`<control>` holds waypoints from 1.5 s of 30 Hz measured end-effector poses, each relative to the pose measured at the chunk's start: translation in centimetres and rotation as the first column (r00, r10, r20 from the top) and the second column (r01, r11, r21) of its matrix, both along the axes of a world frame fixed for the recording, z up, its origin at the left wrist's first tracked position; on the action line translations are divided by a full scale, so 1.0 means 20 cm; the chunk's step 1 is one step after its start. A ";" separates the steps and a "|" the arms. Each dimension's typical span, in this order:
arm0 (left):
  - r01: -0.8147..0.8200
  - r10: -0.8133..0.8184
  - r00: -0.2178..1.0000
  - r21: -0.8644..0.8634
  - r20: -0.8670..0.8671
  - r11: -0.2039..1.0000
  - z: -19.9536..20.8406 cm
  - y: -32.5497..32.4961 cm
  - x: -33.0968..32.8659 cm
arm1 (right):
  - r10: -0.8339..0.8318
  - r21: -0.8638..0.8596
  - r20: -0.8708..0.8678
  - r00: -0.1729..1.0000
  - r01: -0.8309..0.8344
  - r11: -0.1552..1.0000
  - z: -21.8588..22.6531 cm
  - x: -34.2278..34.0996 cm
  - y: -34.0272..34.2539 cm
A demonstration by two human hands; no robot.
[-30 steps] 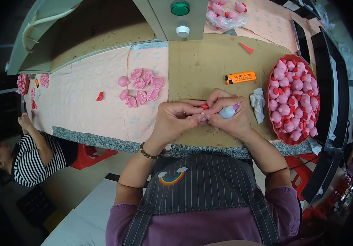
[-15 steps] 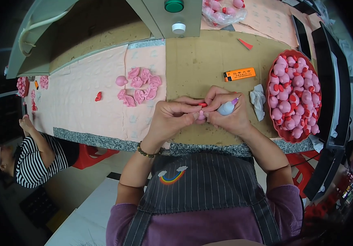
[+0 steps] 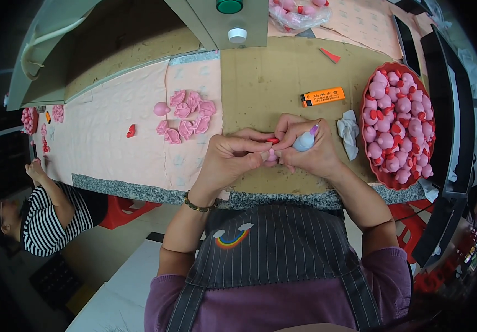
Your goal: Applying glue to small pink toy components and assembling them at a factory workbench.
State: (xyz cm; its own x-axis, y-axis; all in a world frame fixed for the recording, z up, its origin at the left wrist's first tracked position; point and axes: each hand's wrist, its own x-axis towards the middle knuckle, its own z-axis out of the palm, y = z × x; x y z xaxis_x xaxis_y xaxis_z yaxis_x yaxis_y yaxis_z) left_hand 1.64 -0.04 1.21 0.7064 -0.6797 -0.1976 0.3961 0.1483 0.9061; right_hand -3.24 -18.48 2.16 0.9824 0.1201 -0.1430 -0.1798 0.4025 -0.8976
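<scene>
Over the brown board (image 3: 249,83), my two hands meet at a small pink figure (image 3: 272,155) with a red piece (image 3: 272,140) at its top. My left hand (image 3: 224,163) pinches it between thumb and fingers. From the other side, the fingertips of my right hand (image 3: 318,157) press on the same figure. A small light-blue squeeze bottle (image 3: 304,142) with a purple tip is tucked in that hand, tip pointing up and away. Fingers cover most of the figure. To the left lie several pink ruffled pieces (image 3: 193,100) and a round pink figure (image 3: 161,109).
At right stands a red scalloped basket (image 3: 383,178) full of pink-and-red figures. Nearby are a crumpled tissue (image 3: 348,134), an orange box-cutter-like strip (image 3: 322,97) and a red pointed piece (image 3: 330,55). A grey machine housing (image 3: 210,22) rises behind. A co-worker in stripes (image 3: 55,218) sits at left.
The whole view has shifted slightly. Both hands keep their hold on the pink figure, and the bottle in my right hand has tilted a little.
</scene>
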 end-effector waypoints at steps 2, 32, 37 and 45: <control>-0.001 0.001 1.000 -0.003 0.012 1.000 0.00 0.00 0.00 | 0.001 -0.007 -0.008 1.000 -0.001 1.000 -0.01 0.00 0.00; -0.087 0.088 0.995 -0.017 0.050 0.996 -0.02 -0.01 -0.03 | 0.046 0.000 -0.018 0.999 -0.046 0.999 -0.01 -0.01 -0.02; -0.090 0.091 0.996 -0.017 0.025 0.996 -0.02 -0.02 -0.04 | 0.054 0.003 -0.051 0.997 -0.054 0.999 -0.01 -0.01 -0.03; -0.097 0.097 0.994 0.000 0.042 0.995 -0.02 -0.02 -0.03 | 0.049 -0.026 -0.043 0.998 -0.051 0.998 0.01 0.00 -0.03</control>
